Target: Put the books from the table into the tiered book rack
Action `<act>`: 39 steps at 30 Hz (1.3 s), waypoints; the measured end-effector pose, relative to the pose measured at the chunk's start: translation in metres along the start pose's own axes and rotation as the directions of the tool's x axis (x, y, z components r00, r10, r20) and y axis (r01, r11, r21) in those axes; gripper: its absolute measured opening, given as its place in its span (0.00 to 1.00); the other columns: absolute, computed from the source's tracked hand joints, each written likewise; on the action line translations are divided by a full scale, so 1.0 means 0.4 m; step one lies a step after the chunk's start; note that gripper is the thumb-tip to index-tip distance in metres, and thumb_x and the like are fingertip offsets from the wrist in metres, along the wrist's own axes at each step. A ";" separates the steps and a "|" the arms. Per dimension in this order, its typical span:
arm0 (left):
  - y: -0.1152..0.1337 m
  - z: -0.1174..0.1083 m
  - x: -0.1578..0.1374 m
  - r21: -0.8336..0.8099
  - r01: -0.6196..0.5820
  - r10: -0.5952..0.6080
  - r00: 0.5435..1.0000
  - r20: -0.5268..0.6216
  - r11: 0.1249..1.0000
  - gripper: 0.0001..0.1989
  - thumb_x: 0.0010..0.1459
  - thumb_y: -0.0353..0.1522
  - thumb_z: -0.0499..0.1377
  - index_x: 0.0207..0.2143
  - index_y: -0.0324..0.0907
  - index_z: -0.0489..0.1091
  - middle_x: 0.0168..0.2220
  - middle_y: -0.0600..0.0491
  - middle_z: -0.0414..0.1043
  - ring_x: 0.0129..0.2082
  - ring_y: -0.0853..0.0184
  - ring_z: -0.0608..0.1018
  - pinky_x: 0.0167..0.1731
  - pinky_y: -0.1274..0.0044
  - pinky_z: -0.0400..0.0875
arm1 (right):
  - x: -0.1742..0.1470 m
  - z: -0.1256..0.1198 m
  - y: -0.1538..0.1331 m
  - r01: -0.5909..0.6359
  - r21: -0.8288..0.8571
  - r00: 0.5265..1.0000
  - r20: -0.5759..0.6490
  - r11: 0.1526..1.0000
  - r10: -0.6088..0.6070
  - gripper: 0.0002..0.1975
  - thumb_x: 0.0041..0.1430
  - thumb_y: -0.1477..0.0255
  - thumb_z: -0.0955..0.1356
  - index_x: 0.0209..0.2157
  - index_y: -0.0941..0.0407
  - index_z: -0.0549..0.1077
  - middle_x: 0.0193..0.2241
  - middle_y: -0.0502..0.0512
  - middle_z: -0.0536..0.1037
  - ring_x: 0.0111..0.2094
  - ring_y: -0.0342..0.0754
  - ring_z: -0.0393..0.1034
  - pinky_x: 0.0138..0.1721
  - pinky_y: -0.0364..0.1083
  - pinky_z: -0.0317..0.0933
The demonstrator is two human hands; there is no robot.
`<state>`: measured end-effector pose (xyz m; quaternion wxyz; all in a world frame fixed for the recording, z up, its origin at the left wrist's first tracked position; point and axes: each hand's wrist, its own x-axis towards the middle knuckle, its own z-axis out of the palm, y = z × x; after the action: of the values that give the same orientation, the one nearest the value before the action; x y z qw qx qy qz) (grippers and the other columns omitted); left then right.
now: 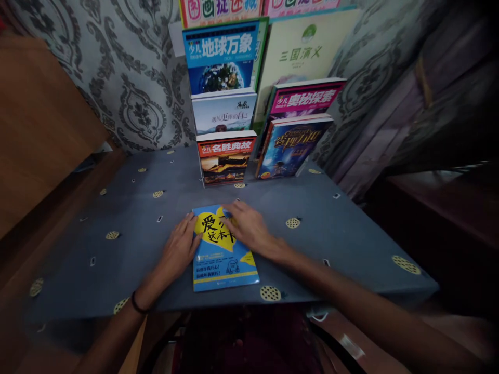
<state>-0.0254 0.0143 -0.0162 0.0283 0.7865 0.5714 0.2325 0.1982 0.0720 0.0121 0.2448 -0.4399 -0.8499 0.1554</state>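
A blue book (218, 267) with a yellow heart on its cover lies closed and flat near the front edge of the table. My left hand (181, 244) rests along its left edge, fingers stretched out and the thumb reaching onto the cover. Across the upper right part of the cover lies my right hand (247, 226), its fingers extended and hiding some of the printed characters. Neither hand lifts the book.
Behind the book, upright books such as a red one (226, 161) and a dark blue one (292, 148) stand in two tiered columns. A grey-blue cloth with pineapple prints covers the table (128, 208). Patterned curtains (128, 98) hang behind, and a wooden panel (42, 124) stands at left.
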 end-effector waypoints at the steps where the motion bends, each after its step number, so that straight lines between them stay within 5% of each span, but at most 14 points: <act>1: -0.008 0.011 -0.004 -0.001 -0.011 0.011 1.000 -0.002 1.000 0.23 0.69 0.38 0.46 0.62 0.36 0.59 0.64 0.36 0.63 0.65 0.55 0.66 0.61 0.58 0.65 | -0.003 0.014 -0.028 0.114 0.057 0.991 0.066 0.992 -0.117 0.22 0.69 0.61 0.61 0.59 0.55 0.69 0.55 0.64 0.75 0.58 0.56 0.68 0.58 0.55 0.64; 4: -0.028 0.022 -0.017 -0.022 -0.056 0.056 0.998 0.002 0.998 0.24 0.69 0.38 0.45 0.62 0.35 0.58 0.62 0.36 0.65 0.65 0.54 0.65 0.61 0.57 0.64 | 0.002 0.059 -0.091 0.284 0.164 0.924 0.216 0.945 -0.316 0.38 0.67 0.51 0.60 0.67 0.63 0.56 0.66 0.69 0.60 0.68 0.58 0.53 0.66 0.56 0.54; 7: -0.040 0.019 -0.024 -0.032 -0.055 0.056 0.998 0.017 0.998 0.25 0.70 0.40 0.45 0.63 0.38 0.57 0.62 0.37 0.66 0.66 0.54 0.64 0.61 0.58 0.64 | 0.025 0.090 -0.099 0.269 0.169 0.912 0.273 0.948 -0.307 0.44 0.66 0.47 0.58 0.68 0.67 0.51 0.69 0.73 0.53 0.70 0.60 0.45 0.68 0.59 0.48; 17: -0.025 0.013 -0.021 0.047 0.001 -0.003 0.999 0.050 0.999 0.27 0.69 0.40 0.46 0.65 0.36 0.56 0.65 0.37 0.62 0.67 0.54 0.63 0.62 0.57 0.63 | 0.055 0.071 0.064 0.094 -0.004 0.979 0.184 0.996 -0.092 0.31 0.70 0.59 0.57 0.67 0.64 0.58 0.68 0.70 0.54 0.70 0.58 0.45 0.69 0.63 0.44; 25: 0.009 -0.013 0.050 0.164 -0.132 0.098 0.974 0.203 0.978 0.26 0.70 0.40 0.44 0.65 0.37 0.59 0.68 0.39 0.57 0.70 0.54 0.56 0.65 0.55 0.56 | 0.048 0.047 0.151 0.139 0.260 0.970 0.159 0.955 -0.184 0.27 0.72 0.60 0.53 0.67 0.52 0.59 0.67 0.56 0.61 0.69 0.50 0.50 0.68 0.59 0.46; 31: 0.109 0.002 0.096 0.066 -0.362 0.308 0.864 0.398 0.930 0.28 0.72 0.41 0.41 0.68 0.37 0.51 0.70 0.43 0.50 0.72 0.59 0.50 0.68 0.57 0.47 | 0.055 0.032 0.146 0.093 0.418 0.978 0.134 0.904 -0.163 0.32 0.71 0.52 0.51 0.69 0.52 0.53 0.66 0.56 0.64 0.65 0.50 0.59 0.67 0.56 0.52; 39: 0.217 -0.014 -0.002 -0.107 -0.635 0.600 0.641 0.479 0.765 0.25 0.72 0.40 0.43 0.68 0.45 0.52 0.70 0.53 0.54 0.71 0.63 0.51 0.69 0.56 0.44 | 0.051 0.037 0.144 0.079 0.325 0.977 0.164 0.942 -0.139 0.32 0.71 0.51 0.50 0.68 0.51 0.56 0.67 0.53 0.61 0.68 0.49 0.54 0.69 0.56 0.46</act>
<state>0.0491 -0.0177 0.0154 0.0618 0.9662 0.2502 0.0025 0.2187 0.1208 -0.0221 0.2405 -0.3307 -0.8560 0.3163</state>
